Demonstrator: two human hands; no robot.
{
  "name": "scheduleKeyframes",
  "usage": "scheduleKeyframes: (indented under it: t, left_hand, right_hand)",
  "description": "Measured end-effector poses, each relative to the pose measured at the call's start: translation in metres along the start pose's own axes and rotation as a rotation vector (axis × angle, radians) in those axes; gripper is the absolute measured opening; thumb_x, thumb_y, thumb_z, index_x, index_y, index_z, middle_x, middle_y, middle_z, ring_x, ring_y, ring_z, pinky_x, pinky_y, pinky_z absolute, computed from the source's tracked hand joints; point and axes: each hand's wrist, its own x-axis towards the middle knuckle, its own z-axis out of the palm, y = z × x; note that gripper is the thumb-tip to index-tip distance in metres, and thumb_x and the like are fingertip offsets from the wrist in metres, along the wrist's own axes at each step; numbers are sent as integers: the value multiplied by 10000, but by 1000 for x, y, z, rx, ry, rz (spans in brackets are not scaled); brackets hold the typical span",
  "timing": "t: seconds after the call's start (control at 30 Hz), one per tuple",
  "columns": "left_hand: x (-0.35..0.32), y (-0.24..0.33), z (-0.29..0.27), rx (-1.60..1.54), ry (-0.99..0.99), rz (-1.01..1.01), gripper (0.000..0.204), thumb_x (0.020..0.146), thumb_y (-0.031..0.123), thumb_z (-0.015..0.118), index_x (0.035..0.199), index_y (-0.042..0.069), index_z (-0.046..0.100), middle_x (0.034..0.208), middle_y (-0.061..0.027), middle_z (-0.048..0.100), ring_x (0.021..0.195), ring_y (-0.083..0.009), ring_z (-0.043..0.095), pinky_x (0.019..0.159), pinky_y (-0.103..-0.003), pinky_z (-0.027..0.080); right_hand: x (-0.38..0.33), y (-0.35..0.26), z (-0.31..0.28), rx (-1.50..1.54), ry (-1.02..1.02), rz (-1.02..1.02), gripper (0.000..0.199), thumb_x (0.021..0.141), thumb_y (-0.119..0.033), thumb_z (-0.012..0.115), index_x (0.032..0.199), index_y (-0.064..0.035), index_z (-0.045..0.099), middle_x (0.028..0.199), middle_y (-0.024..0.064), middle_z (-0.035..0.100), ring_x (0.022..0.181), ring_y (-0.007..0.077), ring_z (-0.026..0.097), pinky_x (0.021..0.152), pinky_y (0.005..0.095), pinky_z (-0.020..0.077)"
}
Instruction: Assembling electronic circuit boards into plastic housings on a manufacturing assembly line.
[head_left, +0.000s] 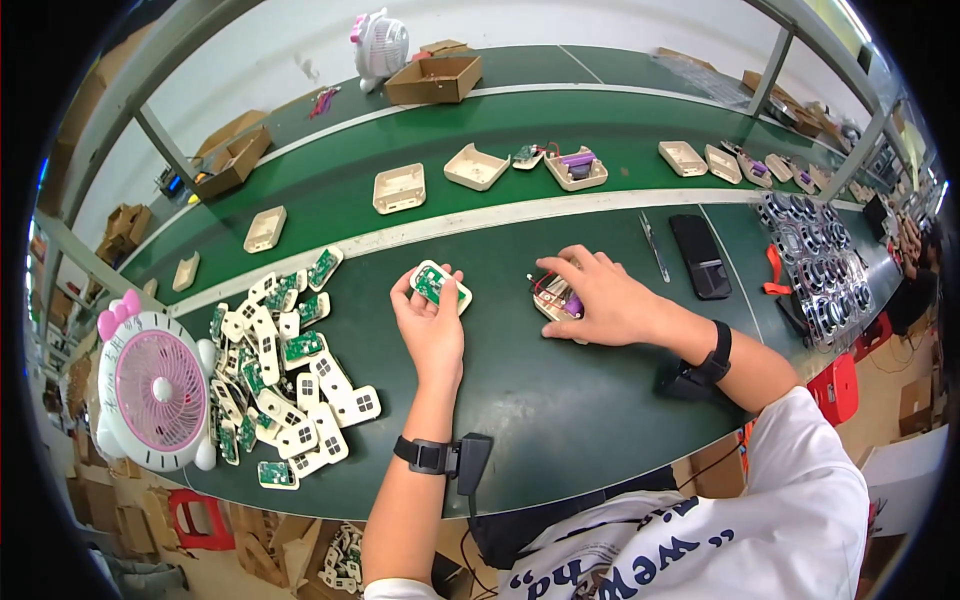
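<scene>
My left hand (pixel 430 325) is closed on a small cream panel with a green circuit board (pixel 430 284), tilted up above the green table. To its right, my right hand (pixel 615 298) curls over a cream plastic casing (pixel 546 305) resting on the table, thumb at the near edge and fingers over the far side. Inside the casing show a purple battery (pixel 572 305) and thin red and black wires; the rest is hidden under the hand. Left of my left hand lies a pile of similar cream panels (pixel 326 374), some with circuit boards facing up.
A white-and-pink fan (pixel 160 390) stands at the left edge. On the right lie tweezers (pixel 655 246), a black phone (pixel 699 256) and rows of small round speakers (pixel 825 270). Beyond the pale rail, a green belt carries cream casings (pixel 400 188), one with a purple battery.
</scene>
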Motion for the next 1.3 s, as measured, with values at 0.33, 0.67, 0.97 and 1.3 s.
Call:
scheduleKeyframes:
  t: [0.33, 0.67, 0.97, 1.3]
  left_hand:
    - [-5, -9, 0, 77, -96, -49, 477, 957, 7, 654, 1378, -11, 430, 1200, -134, 595, 1041, -180, 665, 834, -298, 580]
    - [-5, -1, -1, 176, -134, -75, 542, 939, 1, 677, 1420, -12, 428, 1137, -119, 632, 1031, -164, 664, 829, -292, 577]
    - [-9, 7, 6, 163, -212, -20, 494, 919, -65, 670, 1355, -1, 447, 1131, -124, 639, 1031, -159, 663, 827, -269, 580]
    - [-15, 15, 7, 251, -305, 192, 468, 882, -71, 706, 1310, -44, 517, 1164, -147, 665, 1049, -163, 664, 890, -285, 559]
  right_hand:
    - [56, -6, -7, -135, -118, 167, 573, 889, -596, 649, 851, -33, 747, 934, 142, 681, 957, 318, 667, 927, 439, 487]
    - [64, 2, -1, 487, -137, 153, 169, 837, -150, 711, 799, 15, 709, 928, 112, 733, 870, 160, 716, 839, 285, 550]
    - [53, -1, 12, 1351, -95, 25, 119, 955, -91, 617, 1038, -8, 631, 800, 29, 697, 770, 83, 650, 709, 267, 522]
    - [40, -16, 10, 841, 203, -164, 155, 937, -142, 715, 976, 4, 748, 803, 69, 736, 675, 102, 645, 654, 270, 532]
